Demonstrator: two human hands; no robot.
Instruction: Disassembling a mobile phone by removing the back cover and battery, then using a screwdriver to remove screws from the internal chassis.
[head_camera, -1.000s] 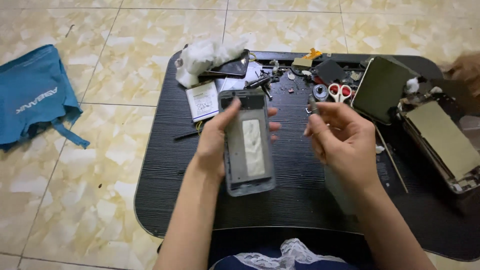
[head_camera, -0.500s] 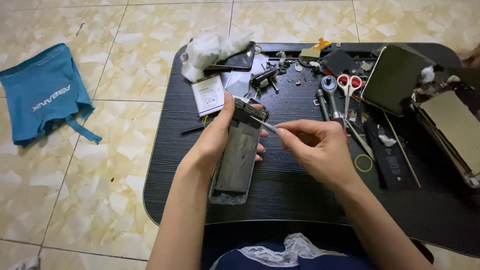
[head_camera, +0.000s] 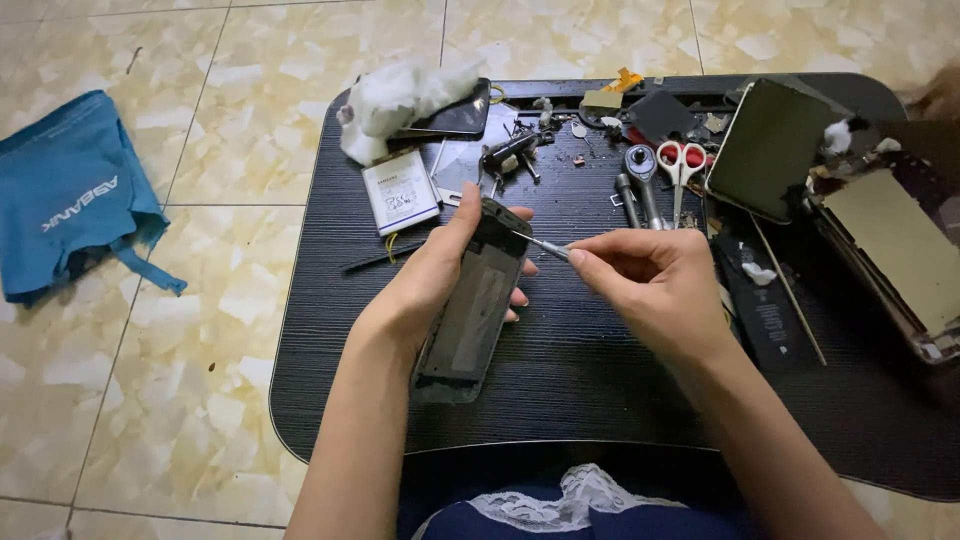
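Note:
My left hand grips an opened dark phone body, tilted on edge above the black table. My right hand pinches a thin metal screwdriver, and its tip touches the upper edge of the phone body. A white phone battery lies flat on the table just beyond my left hand.
Tools and parts crowd the table's far side: red-handled scissors, a metal wrench, white cotton wads, a dark battery, a green-backed panel and another opened device. A blue cloth bag lies on the tiled floor at left.
The phone body has turned from flat-facing to edge-on in my left hand. My right hand moved in from the right, and the screwdriver tip now rests on the phone's top edge.

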